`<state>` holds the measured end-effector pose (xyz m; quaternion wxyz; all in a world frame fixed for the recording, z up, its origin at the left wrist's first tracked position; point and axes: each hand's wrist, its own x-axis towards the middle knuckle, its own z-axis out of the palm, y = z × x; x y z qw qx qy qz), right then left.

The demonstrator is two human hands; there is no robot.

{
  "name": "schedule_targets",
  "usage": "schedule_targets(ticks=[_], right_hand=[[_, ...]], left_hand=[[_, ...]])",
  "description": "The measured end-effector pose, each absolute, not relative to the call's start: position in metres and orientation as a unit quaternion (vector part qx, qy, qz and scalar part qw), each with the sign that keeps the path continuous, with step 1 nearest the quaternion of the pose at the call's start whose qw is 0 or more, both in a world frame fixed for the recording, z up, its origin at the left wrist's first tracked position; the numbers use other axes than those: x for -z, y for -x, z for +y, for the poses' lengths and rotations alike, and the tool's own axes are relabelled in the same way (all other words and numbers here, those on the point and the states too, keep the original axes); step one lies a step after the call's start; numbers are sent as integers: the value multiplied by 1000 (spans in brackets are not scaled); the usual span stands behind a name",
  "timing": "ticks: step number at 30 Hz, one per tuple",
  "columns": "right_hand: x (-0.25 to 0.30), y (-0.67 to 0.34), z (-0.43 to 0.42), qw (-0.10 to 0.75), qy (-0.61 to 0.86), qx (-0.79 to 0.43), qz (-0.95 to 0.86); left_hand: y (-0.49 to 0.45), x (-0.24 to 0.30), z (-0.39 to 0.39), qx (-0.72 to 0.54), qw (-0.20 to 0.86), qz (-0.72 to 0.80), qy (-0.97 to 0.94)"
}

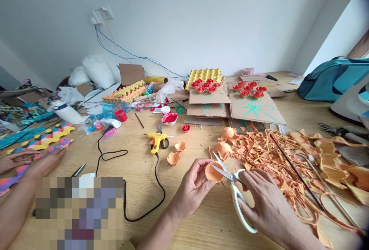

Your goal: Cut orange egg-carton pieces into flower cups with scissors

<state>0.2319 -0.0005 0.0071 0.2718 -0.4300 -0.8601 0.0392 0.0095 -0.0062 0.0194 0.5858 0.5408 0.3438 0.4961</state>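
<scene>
Between the fingers of my left hand [195,184] is a small orange egg-carton cup [212,172]. My right hand [266,200] grips white-handled scissors [238,200]; their blades are parted, one lying across the cup's opening and the other beyond its rim. Two more orange cups, a nearer one [173,159] and a farther one [180,146], rest on the table left of my hands. Behind them lies a yellow glue gun [156,141] with a black cord, partly over a dark-handled pair of scissors [165,143]. Uncut orange carton pieces [223,150] sit just past the blades.
Orange carton scraps [259,154] heap up on the right, with a dark stick [296,173] across them. Red paper flowers [205,85] stand on cardboard [256,107] at the back. A dish of red paint [169,118] is mid-table. Another person's hands [43,163] hold a painted carton strip at left.
</scene>
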Motion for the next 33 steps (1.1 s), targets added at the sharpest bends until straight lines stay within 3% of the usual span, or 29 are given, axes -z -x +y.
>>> schedule_targets(ticks=[18,33], right_hand=[[-3,-238,-3,285,391,-75,-872],[-5,-235,0,285,405,-32,-868]], left_hand=[[-3,-13,-3,-519,597,328,-516],[-3,-14,-2,-495,630,290,-523]])
